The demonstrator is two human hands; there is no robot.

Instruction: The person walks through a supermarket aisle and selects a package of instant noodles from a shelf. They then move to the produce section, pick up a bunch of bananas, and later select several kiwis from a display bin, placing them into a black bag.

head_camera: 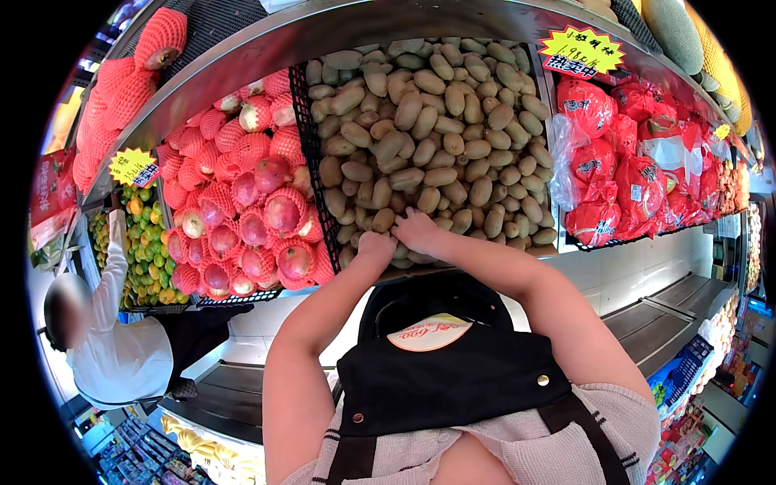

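Both of my hands reach to the near edge of a large heap of brown kiwifruit (441, 176) in the middle of the display. My left hand (379, 245) is low at the near left of the heap, with a kiwifruit (383, 220) just beyond its fingers. Close beside it, nearly touching, my right hand (416, 230) rests on the fruit with its fingers bent. Whether either hand grips a fruit cannot be told, as the fingertips are partly hidden among the kiwifruit.
Pomegranates in pink foam nets (253, 227) lie left, beyond a black crate wall (312, 151). Red bagged goods (645, 188) are at the right. A metal shelf edge (388, 23) runs behind. At far left, a person in white (130, 357) reaches toward green and orange citrus (145, 242).
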